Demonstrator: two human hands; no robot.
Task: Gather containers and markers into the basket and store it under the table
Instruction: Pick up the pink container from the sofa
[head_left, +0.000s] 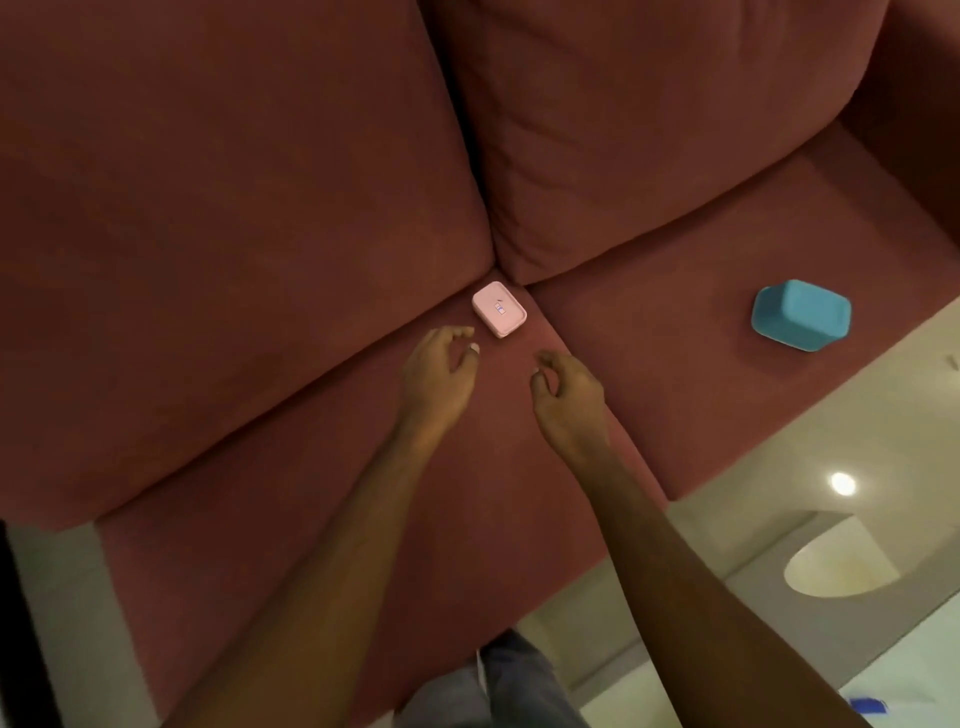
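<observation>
Neither hand is holding anything. The left hand (439, 371) is hovering over the seat of the dark red fabric sofa (260, 260) with its fingers loosely curled and spread, thumb and forefinger apart, the fingertips lying just beside the near left corner of the small pink rectangular plastic container (499, 309) without touching it. The right hand (569, 387) is hanging a little nearer the seat's front edge, fingers likewise curled and parted, near the container but apart from it. The pink container is lying flat at the back of the seat, right where the two seat cushions and the two back cushions are meeting. A teal rounded-rectangular plastic container (801, 315) is resting upside down on the right seat cushion, close to its front edge and well apart from both hands. Pale glossy floor tiles (779, 519) are showing beyond the sofa's front edge.
</observation>
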